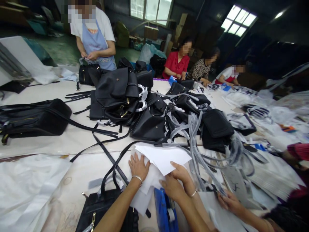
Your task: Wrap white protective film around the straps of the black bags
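My left hand (139, 166), with a bracelet on its wrist, lies with fingers spread on thin white sheets (147, 187). My right hand (172, 187) is closed at the right edge of the white paper (164, 158), its fingertips partly hidden. Just below it stands a blue tape dispenser (165, 209). Crossing close behind my right hand, another person's hand (182, 174) with a bracelet touches the same paper. Under my left forearm lies a black handbag (96, 206) with long straps. A co-worker's hand (228, 201) at the right holds plastic-wrapped straps.
Black leather bags (116, 87) are heaped across the table, with wrapped straps (193, 138) trailing from them. Another black bag (50, 116) lies at left, above a white plastic sheet (31, 187). Several people work along the far side. Flat grey packaging (265, 174) covers the right.
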`<control>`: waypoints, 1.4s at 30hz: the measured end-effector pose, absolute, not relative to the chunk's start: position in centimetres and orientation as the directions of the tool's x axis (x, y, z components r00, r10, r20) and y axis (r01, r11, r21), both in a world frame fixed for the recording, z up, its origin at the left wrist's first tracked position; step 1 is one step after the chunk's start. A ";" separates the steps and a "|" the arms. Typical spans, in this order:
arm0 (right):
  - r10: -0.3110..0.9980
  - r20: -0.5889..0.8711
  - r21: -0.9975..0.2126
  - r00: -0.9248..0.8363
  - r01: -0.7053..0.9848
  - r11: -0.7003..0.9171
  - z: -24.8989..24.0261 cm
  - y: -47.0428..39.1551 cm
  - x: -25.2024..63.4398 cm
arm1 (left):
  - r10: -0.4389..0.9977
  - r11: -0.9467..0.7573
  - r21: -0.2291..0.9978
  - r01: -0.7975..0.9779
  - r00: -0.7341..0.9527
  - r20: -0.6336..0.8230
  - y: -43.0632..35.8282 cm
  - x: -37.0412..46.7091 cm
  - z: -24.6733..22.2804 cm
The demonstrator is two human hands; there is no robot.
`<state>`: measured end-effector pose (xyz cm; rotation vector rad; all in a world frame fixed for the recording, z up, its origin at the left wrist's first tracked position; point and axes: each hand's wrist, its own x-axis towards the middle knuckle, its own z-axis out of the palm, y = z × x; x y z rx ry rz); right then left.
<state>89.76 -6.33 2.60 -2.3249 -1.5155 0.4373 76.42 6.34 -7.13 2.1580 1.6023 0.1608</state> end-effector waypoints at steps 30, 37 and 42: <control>0.932 -0.326 -0.185 0.157 0.957 -0.226 1.7 -7.6 90.8 | 0.555 -0.651 0.295 0.699 0.704 -0.443 -3.0 68.1 0.2; 0.893 -0.270 -0.146 0.361 0.901 -0.409 1.8 -12.7 86.1 | 0.436 -0.728 0.251 0.638 0.713 -0.550 -3.5 69.7 -1.2; 0.898 -0.228 -0.163 0.376 0.895 -0.416 1.2 -13.0 85.4 | 0.532 -0.659 0.332 0.675 0.731 -0.428 -2.8 70.4 -1.0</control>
